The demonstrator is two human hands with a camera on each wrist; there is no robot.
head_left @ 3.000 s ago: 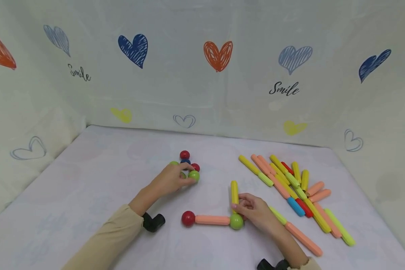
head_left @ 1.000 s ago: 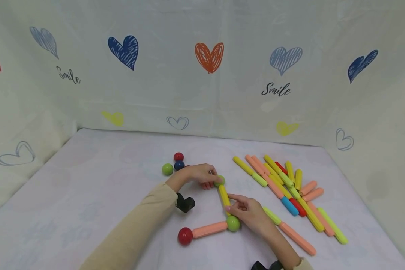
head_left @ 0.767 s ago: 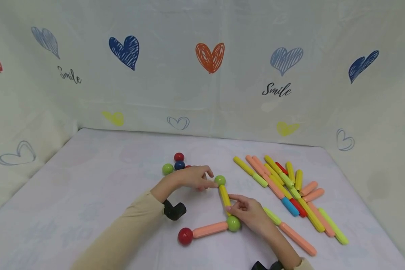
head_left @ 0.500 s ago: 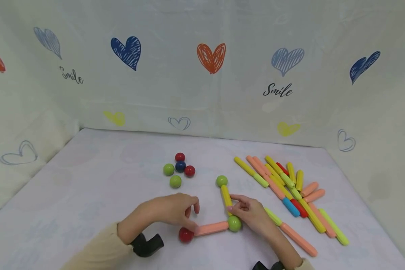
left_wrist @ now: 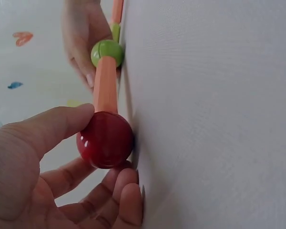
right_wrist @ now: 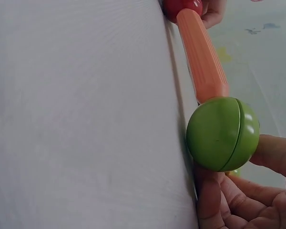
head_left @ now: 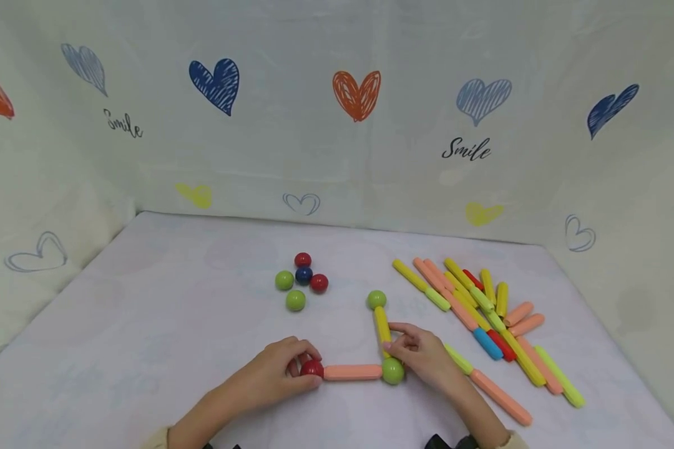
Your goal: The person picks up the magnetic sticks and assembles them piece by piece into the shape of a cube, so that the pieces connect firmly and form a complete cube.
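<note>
My left hand grips a red ball between thumb and fingers at the left end of an orange-pink stick. That stick's other end joins a green ball. From this ball a yellow stick runs away from me to a second green ball, so the joined pieces make an L. My right hand pinches the yellow stick near the corner ball. The left wrist view shows the thumb on top of the red ball. In the right wrist view the corner green ball hides part of the fingers.
Several loose balls, among them a blue ball, cluster at the back middle. A heap of coloured sticks, including a blue stick, lies at the right. A green and orange-pink stick pair lies beside my right forearm. A white curtain stands behind the table.
My left hand set a green ball at the yellow stick's far end, let go, came back toward me and took the red ball. The orange-pink stick swung level. My right hand keeps its pinch.
</note>
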